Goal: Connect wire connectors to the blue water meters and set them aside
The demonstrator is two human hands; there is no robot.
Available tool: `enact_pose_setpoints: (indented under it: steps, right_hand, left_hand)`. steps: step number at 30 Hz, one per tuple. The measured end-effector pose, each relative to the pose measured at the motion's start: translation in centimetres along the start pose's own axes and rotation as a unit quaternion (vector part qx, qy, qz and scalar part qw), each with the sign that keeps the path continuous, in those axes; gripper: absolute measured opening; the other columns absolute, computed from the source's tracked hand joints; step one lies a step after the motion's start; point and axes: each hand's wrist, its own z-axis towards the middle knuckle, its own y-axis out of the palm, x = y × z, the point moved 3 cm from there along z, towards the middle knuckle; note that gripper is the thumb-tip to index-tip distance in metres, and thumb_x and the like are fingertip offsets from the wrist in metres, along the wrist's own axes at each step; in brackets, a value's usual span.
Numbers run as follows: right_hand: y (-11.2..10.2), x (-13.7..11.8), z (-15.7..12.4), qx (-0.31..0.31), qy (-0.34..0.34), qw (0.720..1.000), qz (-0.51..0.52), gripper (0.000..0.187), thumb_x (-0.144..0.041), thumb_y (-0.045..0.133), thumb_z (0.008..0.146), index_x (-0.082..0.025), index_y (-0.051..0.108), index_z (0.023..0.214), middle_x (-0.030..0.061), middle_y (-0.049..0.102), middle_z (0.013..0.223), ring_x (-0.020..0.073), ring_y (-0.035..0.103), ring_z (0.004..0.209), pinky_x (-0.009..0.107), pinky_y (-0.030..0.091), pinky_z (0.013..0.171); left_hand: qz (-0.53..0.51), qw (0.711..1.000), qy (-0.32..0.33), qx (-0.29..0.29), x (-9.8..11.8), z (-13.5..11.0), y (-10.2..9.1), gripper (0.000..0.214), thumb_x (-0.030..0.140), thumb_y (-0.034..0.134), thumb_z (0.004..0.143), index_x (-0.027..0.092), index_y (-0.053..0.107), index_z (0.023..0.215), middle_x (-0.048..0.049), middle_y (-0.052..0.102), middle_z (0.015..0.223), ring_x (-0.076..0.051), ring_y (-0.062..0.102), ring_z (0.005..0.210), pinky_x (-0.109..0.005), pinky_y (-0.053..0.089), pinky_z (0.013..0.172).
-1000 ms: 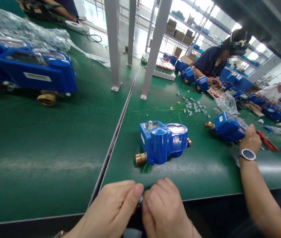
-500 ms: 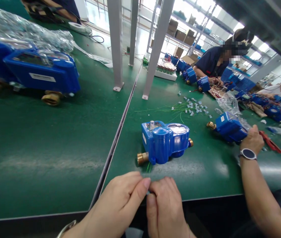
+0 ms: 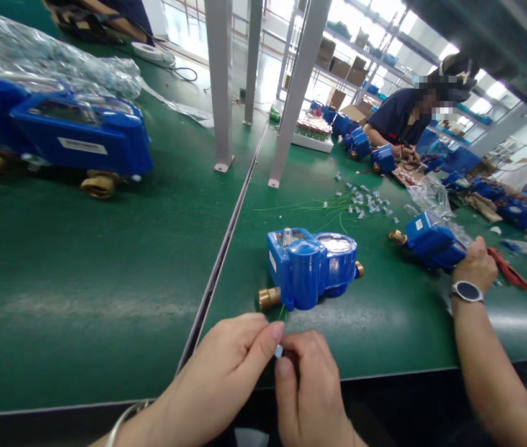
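Observation:
My left hand and my right hand meet at the near edge of the green table. Both pinch a small pale blue seal piece between thumbs and fingertips. A thin green wire runs from it up to a blue water meter with brass ends, which stands just beyond my hands.
A co-worker's hand with a wristwatch holds another blue meter at right, beside red pliers. Loose seals and green wires lie beyond. Large blue meters and plastic wrap sit at left; metal posts stand mid-table. Other people work at the back right.
My hands have risen a little toward the meter, and the small seal piece now shows between my fingertips. The co-worker's hand stays on the other meter.

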Motion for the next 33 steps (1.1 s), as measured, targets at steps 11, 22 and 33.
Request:
enact_pose_setpoints:
  steps: [11,22,33]
  right_hand:
    - [1.7,1.2,0.4,-0.088,0.227,0.939,0.245,0.034,-0.029,0.024,0.098,-0.020,0.039,0.069,-0.0037,0.037,0.059,0.0093,0.034,0.048,0.022,0.029,0.044]
    - [0.7,0.8,0.9,-0.026,0.071,0.994,0.082,0.018,-0.023,0.036,0.094,-0.018,0.050,0.084,0.0004,0.049,0.068,0.0130,0.045,0.061,0.027,0.033,0.058]
    - [0.6,0.2,0.5,0.053,-0.102,0.981,-0.157,0.018,-0.015,0.041,0.092,-0.013,0.051,0.106,0.0081,0.058,0.083,0.0192,0.049,0.073,0.033,0.034,0.067]
  left_hand:
    - [0.026,0.999,0.000,0.030,-0.2,-0.1,0.2,0.038,0.039,0.035,0.095,0.018,0.050,0.067,0.0014,0.053,0.067,-0.013,0.051,0.063,-0.023,0.038,0.059]
    - [-0.025,1.000,-0.013,0.013,-0.6,0.7,0.3,0.041,0.044,0.033,0.095,0.018,0.050,0.069,0.0006,0.055,0.069,-0.014,0.052,0.065,-0.024,0.040,0.062]
    - [-0.109,0.993,-0.032,-0.027,-0.8,1.3,-0.1,0.048,0.048,0.032,0.094,0.016,0.053,0.066,0.0006,0.055,0.068,-0.014,0.052,0.065,-0.023,0.043,0.062]
